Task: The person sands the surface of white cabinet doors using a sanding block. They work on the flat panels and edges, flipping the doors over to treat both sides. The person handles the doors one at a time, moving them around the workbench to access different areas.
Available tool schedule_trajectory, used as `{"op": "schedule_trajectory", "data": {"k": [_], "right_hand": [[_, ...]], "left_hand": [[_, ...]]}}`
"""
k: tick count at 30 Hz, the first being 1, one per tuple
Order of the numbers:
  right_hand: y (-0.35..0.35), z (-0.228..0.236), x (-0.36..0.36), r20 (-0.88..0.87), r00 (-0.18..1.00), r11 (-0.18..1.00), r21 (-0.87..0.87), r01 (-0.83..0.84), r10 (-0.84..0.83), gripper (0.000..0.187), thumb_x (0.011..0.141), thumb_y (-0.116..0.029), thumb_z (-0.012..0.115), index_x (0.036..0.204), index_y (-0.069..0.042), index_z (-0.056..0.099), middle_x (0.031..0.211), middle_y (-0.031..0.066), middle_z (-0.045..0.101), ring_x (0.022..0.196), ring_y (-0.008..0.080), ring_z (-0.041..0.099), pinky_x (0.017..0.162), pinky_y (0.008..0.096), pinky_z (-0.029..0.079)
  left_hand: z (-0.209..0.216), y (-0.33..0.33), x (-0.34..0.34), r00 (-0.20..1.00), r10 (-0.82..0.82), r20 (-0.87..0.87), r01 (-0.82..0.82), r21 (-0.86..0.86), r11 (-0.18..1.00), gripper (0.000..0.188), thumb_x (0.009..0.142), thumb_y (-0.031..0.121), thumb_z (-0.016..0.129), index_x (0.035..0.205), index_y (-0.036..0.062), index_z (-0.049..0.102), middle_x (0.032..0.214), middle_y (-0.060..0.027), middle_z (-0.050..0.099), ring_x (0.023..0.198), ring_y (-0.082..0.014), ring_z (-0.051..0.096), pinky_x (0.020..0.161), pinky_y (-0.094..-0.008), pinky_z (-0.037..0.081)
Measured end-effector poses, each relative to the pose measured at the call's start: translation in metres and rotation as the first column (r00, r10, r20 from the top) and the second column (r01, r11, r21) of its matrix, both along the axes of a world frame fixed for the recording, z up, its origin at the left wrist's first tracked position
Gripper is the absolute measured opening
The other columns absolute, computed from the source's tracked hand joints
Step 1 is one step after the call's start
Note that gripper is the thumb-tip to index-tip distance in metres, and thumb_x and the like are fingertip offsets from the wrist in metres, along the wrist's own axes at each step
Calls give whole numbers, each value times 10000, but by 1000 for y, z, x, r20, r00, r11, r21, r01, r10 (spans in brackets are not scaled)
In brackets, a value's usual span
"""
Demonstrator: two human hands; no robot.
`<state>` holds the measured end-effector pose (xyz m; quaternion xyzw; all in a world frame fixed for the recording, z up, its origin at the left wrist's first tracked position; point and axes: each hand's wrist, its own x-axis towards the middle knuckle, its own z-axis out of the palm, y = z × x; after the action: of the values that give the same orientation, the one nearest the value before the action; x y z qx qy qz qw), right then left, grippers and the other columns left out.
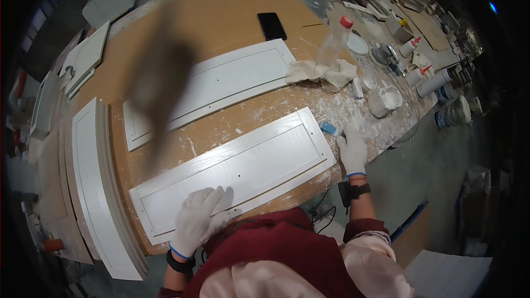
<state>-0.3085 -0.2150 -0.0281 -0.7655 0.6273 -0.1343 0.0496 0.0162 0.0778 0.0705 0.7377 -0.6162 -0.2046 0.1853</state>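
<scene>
White cabinet door panel lying flat near workbench front edge, surface looking evenly coated. Left hand pressed open-palmed on its lower edge, gripping nothing. Right hand loosely curled beside blue sanding block, hold uncertain. Probably mid-finishing.

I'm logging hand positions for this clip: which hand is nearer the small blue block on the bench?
Right. The right hand rests just beside the blue block, nearly touching it. The left hand lies flat on the near white panel, well away.
</scene>
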Motion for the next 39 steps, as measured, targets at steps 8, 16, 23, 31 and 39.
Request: {"op": "schedule_trajectory", "data": {"k": [8,16,23,31,39], "right_hand": [[-12,15,11,-34,999,999,18,31,-30,192,804,-225,634,840,-51,708,835,212,671,809,384,662,727,483,516],[-20,-1,-3,-80,996,986,161,44,-32,213,822,-260,631,928,-78,664,896,223,657,865,417,646,749,503,503],[-2,-3,0,-184,981,998,-6,65,-65,285,851,-285,650,919,-9,642,946,267,635,876,446,634,740,520,520],[-1,4,-8,-59,985,972,158,172,-164,283,856,-292,597,850,-19,671,801,205,665,776,397,652,708,518,503],[0,15,2,54,913,908,94,-409,406,210,876,-223,622,971,-39,660,905,159,661,864,352,629,759,431,492]], "left_hand": [[-46,-78,22,995,61,73,-64,33,997,620,764,361,730,1260,49,528,1202,-175,569,1099,-367,545,929,-451,463],[-59,-103,8,978,109,177,-106,-25,994,587,748,282,725,1232,35,504,1182,-193,567,1072,-390,528,928,-464,436],[-68,-103,13,980,113,165,-100,-87,991,585,761,261,731,1251,44,498,1147,-181,571,1061,-384,528,936,-464,428],[-65,-101,14,982,122,142,-112,-76,991,577,752,256,743,1233,44,504,1156,-179,560,1081,-381,520,946,-462,427],[-73,-99,16,981,139,139,-115,-167,979,570,749,250,737,1230,46,510,1115,-176,575,1073,-382,520,940,-470,425]]}}
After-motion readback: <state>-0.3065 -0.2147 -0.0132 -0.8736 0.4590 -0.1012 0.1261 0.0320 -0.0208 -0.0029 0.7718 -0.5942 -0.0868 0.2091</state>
